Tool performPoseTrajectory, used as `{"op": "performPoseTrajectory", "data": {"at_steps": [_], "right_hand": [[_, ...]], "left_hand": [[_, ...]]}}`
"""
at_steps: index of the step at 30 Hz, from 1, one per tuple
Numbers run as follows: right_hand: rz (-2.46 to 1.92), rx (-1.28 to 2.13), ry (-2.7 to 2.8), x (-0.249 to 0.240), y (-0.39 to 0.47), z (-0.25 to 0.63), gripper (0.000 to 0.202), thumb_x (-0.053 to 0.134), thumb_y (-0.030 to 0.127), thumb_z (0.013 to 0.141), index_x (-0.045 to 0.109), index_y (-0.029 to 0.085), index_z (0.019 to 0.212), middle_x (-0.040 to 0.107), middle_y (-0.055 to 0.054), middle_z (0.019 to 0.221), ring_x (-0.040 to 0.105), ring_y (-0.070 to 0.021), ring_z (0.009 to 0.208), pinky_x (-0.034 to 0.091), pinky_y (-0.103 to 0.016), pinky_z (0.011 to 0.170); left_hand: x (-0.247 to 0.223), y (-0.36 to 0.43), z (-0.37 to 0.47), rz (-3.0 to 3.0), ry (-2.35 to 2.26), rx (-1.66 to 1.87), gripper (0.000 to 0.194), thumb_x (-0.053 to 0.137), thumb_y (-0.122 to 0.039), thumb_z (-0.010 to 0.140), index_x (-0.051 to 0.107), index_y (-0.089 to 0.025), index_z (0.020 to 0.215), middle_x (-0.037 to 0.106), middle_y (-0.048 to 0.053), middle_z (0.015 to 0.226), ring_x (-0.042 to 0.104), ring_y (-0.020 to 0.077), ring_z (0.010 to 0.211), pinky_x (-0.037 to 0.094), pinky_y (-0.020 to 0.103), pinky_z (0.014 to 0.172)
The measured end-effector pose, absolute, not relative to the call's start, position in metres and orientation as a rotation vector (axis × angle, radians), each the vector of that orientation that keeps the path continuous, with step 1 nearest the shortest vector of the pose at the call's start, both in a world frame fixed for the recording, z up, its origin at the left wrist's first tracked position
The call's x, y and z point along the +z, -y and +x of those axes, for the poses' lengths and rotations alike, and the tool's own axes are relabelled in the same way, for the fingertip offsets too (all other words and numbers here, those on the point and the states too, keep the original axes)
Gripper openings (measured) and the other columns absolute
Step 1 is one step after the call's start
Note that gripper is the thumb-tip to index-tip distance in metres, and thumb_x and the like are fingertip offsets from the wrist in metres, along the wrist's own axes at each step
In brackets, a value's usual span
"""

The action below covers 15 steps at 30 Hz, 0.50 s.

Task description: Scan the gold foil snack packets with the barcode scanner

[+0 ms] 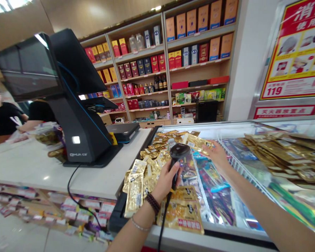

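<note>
My left hand [168, 176] is wrapped round the handle of a black corded barcode scanner [180, 150]. Pinched in my right hand [215, 154] is a gold foil packet [195, 142], held just beyond the scanner head, with a pale label facing up. Beneath and to the left of the scanner, gold packets [135, 190] lie heaped on the glass top of a chest freezer [210, 224]. Larger gold pouches [182, 210] with red lettering lie nearest me. The tips of my right fingers are partly hidden by the packet.
A black checkout terminal [86, 133] stands on the white counter [99, 182] at left. More gold packets [286, 157] are stacked on the freezer's right side. The scanner cord [164, 220] runs toward me. Boxed-goods shelves [144, 56] line the back; a person [5, 115] is at far left.
</note>
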State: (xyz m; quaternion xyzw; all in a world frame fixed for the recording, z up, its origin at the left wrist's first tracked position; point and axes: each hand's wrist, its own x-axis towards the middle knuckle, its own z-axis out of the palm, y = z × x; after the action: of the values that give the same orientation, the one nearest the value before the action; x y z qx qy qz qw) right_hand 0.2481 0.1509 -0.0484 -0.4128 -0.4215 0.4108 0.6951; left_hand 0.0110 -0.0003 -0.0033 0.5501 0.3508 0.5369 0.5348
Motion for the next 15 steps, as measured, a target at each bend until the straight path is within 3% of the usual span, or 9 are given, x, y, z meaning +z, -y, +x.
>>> {"op": "performPoseTrajectory", "data": {"at_steps": [10,15], "right_hand": [[-0.886,0.939,0.819,-0.028,-0.142,0.290,0.041,0.088,0.037,0.071,0.062,0.028,0.102,0.078,-0.005,0.102,0.080,-0.0327,0.108,0.073,-0.059,0.092],[-0.976,0.685,0.735,-0.006,-0.142,0.370,0.039,0.088,0.039,0.072,0.062,0.027,0.098,0.075,-0.003,0.101,0.080,-0.0275,0.101,0.075,-0.049,0.088]], "left_hand": [[0.001,0.003,0.014,1.287,-0.939,1.330,0.073,0.080,-0.091,0.074,0.057,-0.022,0.084,0.059,-0.006,0.069,0.047,0.0060,0.041,0.031,0.021,0.042],[0.002,0.005,0.014,1.294,-1.037,1.343,0.074,0.081,-0.092,0.072,0.060,-0.021,0.073,0.055,-0.005,0.056,0.043,0.0081,0.041,0.034,0.022,0.043]]}}
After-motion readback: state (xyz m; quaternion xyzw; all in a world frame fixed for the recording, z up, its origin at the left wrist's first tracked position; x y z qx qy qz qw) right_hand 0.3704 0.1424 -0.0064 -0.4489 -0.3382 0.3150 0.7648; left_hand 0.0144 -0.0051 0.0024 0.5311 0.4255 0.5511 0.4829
